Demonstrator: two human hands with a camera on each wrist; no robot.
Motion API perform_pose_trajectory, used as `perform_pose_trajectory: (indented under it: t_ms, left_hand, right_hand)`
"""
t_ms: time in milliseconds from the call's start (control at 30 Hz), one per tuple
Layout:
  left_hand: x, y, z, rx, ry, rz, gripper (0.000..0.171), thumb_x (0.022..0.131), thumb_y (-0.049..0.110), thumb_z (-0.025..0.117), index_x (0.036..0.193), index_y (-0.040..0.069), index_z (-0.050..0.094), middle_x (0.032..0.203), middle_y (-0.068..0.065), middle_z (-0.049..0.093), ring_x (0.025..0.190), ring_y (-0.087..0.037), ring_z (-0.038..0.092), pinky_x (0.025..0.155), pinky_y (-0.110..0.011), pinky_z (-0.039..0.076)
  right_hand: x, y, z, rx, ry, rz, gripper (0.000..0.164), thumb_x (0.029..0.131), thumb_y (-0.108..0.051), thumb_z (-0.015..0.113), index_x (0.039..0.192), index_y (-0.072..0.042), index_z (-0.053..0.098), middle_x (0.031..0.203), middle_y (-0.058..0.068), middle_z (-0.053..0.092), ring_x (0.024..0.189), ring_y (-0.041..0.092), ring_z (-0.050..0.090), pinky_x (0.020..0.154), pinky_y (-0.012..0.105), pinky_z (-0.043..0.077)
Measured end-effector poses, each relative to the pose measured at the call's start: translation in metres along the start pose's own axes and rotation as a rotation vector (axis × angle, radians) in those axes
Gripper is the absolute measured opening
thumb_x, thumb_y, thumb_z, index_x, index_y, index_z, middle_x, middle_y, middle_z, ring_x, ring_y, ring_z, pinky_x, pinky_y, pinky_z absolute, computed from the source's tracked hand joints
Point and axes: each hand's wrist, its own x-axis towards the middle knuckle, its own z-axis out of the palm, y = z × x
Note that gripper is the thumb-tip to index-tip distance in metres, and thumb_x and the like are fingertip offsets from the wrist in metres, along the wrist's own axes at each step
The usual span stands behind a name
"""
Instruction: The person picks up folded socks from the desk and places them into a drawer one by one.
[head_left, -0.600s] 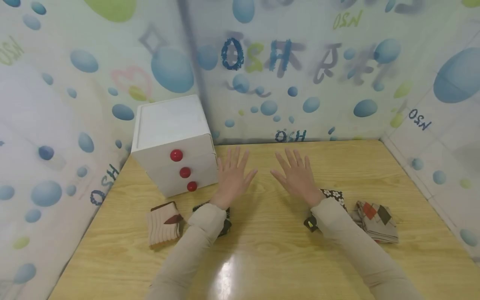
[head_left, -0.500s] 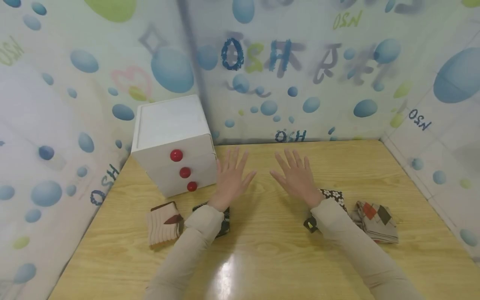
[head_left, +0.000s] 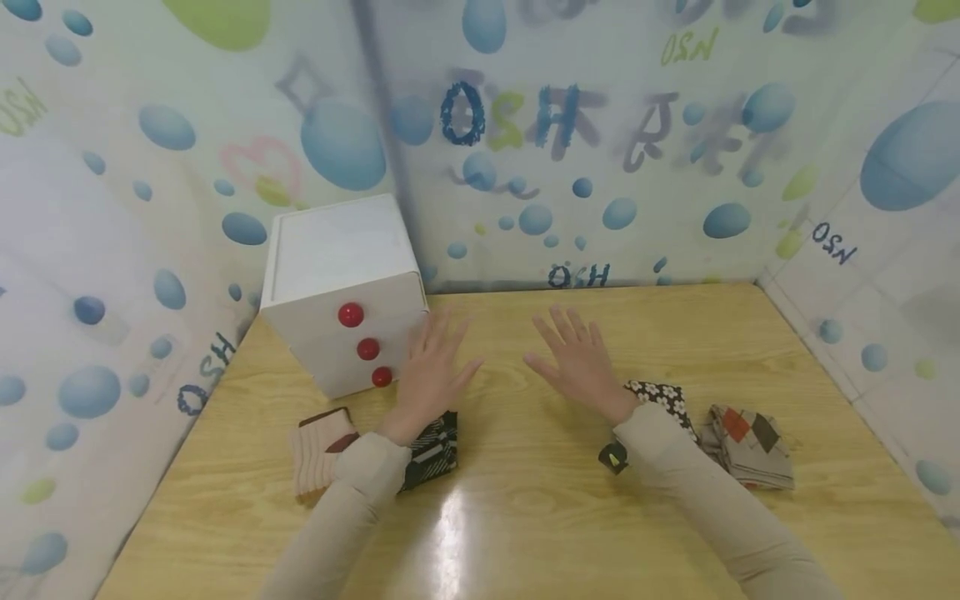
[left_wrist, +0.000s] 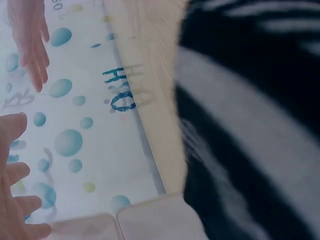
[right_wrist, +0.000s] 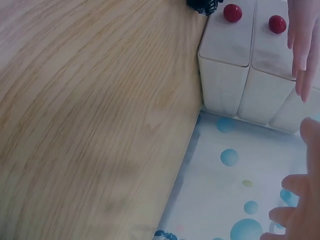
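Note:
Both hands are raised over the table with fingers straight and spread, holding nothing. My left hand (head_left: 433, 377) is in front of a white drawer box (head_left: 341, 250) with three red knobs, overlapping its right edge in the head view. Below that wrist lies a dark folded sock with pale stripes (head_left: 435, 450), large and blurred in the left wrist view. Beside it a pink ribbed folded sock (head_left: 313, 458) is partly behind the sleeve. My right hand (head_left: 579, 367) is nearest a black folded sock with white flowers (head_left: 663, 398), partly covered by the forearm.
A beige argyle folded sock (head_left: 752, 450) lies at the right. A small dark piece with a yellow mark (head_left: 613, 457) shows by the right cuff. Walls with blue dots (head_left: 536, 218) border the wooden table (head_left: 517, 517) at the back and sides.
My left hand has moved left and slightly down, uncovering more of the striped sock. The right hand has shifted a little left. The head view has tilted slightly.

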Motion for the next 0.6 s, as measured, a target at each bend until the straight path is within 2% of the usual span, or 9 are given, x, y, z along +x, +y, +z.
perform_pose_trajectory:
  t_ms: [133,300,467,600]
  left_hand:
    - [-0.013,-0.008,-0.007,0.007,0.047,0.028,0.061,0.085,0.041,0.054,0.137,0.017,0.034,0.145,-0.010,0.020,0.131,-0.032,0.014,0.100,-0.057,0.019]
    - [-0.033,-0.018,-0.016,-0.006,0.054,0.031,0.060,0.085,0.043,0.055,0.137,0.022,0.034,0.142,-0.011,0.027,0.129,-0.034,0.020,0.097,-0.058,0.024]
    - [-0.050,-0.032,-0.030,-0.002,0.125,0.041,0.055,0.082,0.040,0.058,0.130,0.016,0.045,0.138,-0.014,0.033,0.126,-0.037,0.025,0.095,-0.059,0.027]
    - [-0.061,-0.042,-0.042,-0.011,0.176,0.045,0.056,0.085,0.048,0.050,0.128,0.013,0.047,0.135,-0.016,0.036,0.123,-0.039,0.029,0.097,-0.054,0.028]
  right_hand:
    - [0.000,-0.006,-0.001,0.064,-0.020,-0.005,0.063,0.091,-0.050,0.037,0.140,-0.014,0.025,0.145,0.014,0.012,0.132,0.034,0.004,0.104,0.055,0.002]
    - [0.002,-0.012,0.000,0.103,-0.033,-0.028,0.064,0.090,-0.051,0.036,0.140,-0.014,0.024,0.146,0.013,0.011,0.132,0.033,0.004,0.104,0.054,0.002]
    - [0.007,-0.018,0.001,0.116,-0.022,-0.066,0.065,0.089,-0.052,0.038,0.140,-0.014,0.025,0.146,0.012,0.013,0.132,0.032,0.006,0.104,0.053,0.003]
    - [0.010,-0.025,-0.001,0.137,-0.016,-0.100,0.065,0.089,-0.050,0.041,0.140,-0.014,0.025,0.145,0.013,0.013,0.132,0.032,0.006,0.104,0.054,0.005]
